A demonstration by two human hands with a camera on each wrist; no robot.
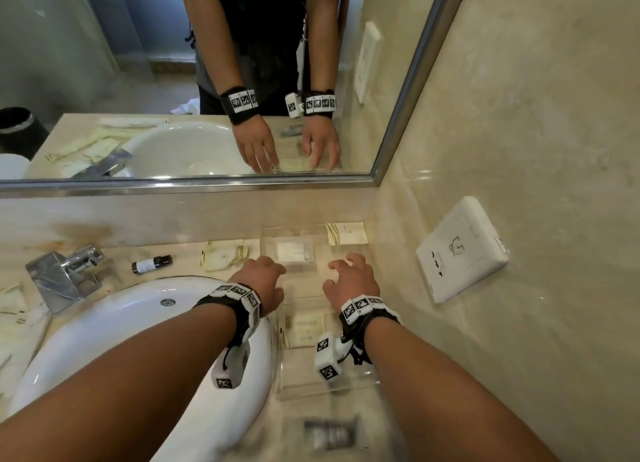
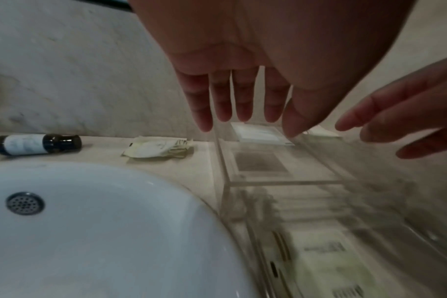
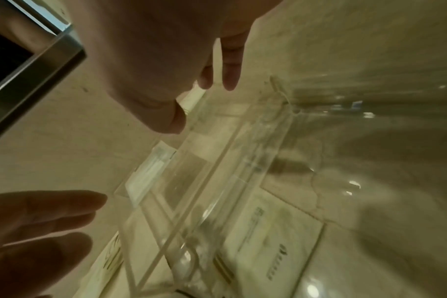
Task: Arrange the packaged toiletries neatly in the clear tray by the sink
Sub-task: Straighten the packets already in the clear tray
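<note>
A clear tray point(image 1: 301, 375) with compartments lies on the counter right of the sink. Its far compartment holds a white packet point(image 1: 294, 251) point(image 2: 258, 134); a nearer one holds a cream packet point(image 1: 304, 326) point(image 3: 281, 231). Another cream packet point(image 1: 346, 233) leans at the tray's back right. Crumpled cream packets point(image 1: 225, 253) point(image 2: 158, 149) lie on the counter left of the tray. My left hand point(image 1: 268, 271) point(image 2: 242, 104) hovers over the tray's left side, fingers straight and spread, holding nothing. My right hand point(image 1: 346, 271) point(image 3: 191, 80) hovers over its right side, also empty.
A white sink point(image 1: 138, 340) and chrome faucet point(image 1: 65, 274) fill the left. A small dark bottle point(image 1: 151, 263) lies on its side behind the basin. More cream packets point(image 1: 10, 302) lie at far left. A dark packet point(image 1: 329, 434) lies near the counter front. A wall socket point(image 1: 460, 250) is on the right.
</note>
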